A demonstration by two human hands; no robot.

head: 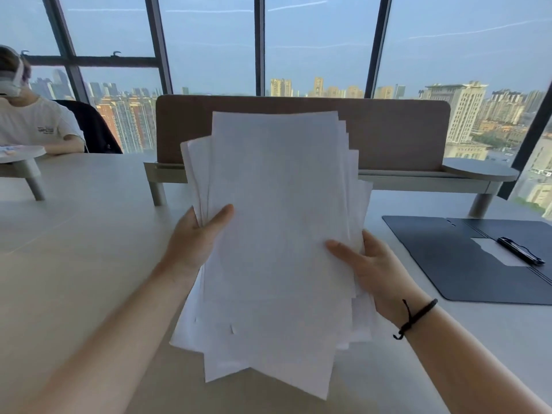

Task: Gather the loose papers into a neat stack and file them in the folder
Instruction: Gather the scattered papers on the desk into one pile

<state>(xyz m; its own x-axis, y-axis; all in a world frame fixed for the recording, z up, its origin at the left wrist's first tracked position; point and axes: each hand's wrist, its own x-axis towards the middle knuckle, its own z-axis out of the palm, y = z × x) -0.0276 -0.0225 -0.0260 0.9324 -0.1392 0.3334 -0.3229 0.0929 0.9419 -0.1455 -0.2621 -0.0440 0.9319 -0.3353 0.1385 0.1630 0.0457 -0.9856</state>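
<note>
uneven sheaf of papers held up in both hands, folder open to the right

the tabletop (89, 234) is pale and wide, filling the lower half of the view. along its far edge stands a brown desk divider (403, 135) on a raised shelf with round legs, and behind that tall windows (209, 40) look out over city buildings. at the far left another person (35, 121) in a white t-shirt sits at the same tabletop.

the papers (280, 234) are white sheets held upright in the air over the middle of the tabletop, facing the camera. they are bunched but not squared: corners fan out at the top right and left, and the lower edges splay into separate points.

the folder (448, 264) is dark blue-grey and lies open and flat on the tabletop to the right of the papers, well apart from them. a white sheet sits in its inner pocket, and a black pen (519, 250) lies on that sheet at a slant.

the left hand (197, 234) clasps the left edge of the papers, thumb across the front and fingers hidden behind. the right hand (370, 264) clasps the right edge the same way, thumb pressed on the front sheet. a black cord bracelet (415, 318) circles the right wrist.
</note>
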